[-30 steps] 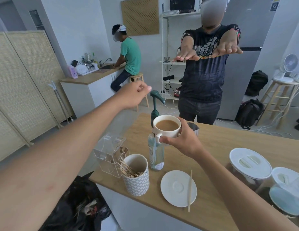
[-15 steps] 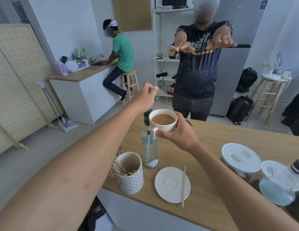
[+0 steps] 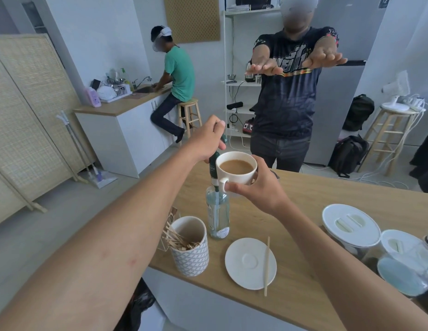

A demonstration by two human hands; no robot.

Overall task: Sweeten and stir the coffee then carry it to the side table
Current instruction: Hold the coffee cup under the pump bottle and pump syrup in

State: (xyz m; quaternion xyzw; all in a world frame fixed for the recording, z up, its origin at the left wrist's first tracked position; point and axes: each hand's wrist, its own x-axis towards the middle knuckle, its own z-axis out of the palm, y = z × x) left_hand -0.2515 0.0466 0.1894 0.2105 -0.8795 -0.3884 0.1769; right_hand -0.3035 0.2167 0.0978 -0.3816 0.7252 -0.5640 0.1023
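Observation:
My right hand (image 3: 258, 187) holds a white cup of milky coffee (image 3: 236, 167) by its handle, lifted above the wooden counter (image 3: 327, 201). The cup hangs beside a clear syrup bottle (image 3: 217, 216) with a dark green pump. My left hand (image 3: 207, 139) is closed over the top of that pump (image 3: 214, 163), just left of the cup's rim. Lower down on the counter lies the empty white saucer (image 3: 248, 263) with a wooden stir stick (image 3: 267, 266) resting across its right edge.
A patterned holder (image 3: 190, 254) full of wooden sticks stands at the counter's left corner. White-lidded jars (image 3: 350, 225) stand at the right. A person in a dark shirt (image 3: 287, 91) stands across the counter with both arms stretched out. Another person sits at the sink counter (image 3: 127, 108).
My left hand has come down from above the bottle and closed on the pump head. The cup stays lifted next to the bottle in my right hand.

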